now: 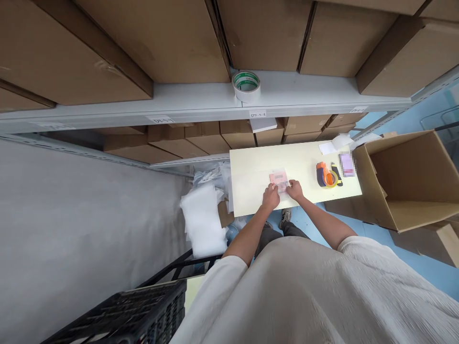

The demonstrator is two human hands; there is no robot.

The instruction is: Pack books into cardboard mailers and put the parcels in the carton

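A small flat pink packet (278,177) with printing on it lies on the cream tabletop (251,184), and its near part looks covered by clear plastic. My left hand (271,196) is closed on the packet's near left corner. At the near right corner, the bent fingers of my right hand (294,190) pinch its edge. Both hands rest low over the board, close together. To their right sit an orange tape dispenser (324,175) with yellow tape and a black-and-yellow cutter (336,174).
A roll of tape (246,86) stands on the grey shelf (287,91) among cardboard boxes. An open carton (412,210) borders the table's right end. White foam sheets (203,222) are stacked at left, with a black crate (154,315) nearer me. A purple item (346,164) lies beyond the cutter.
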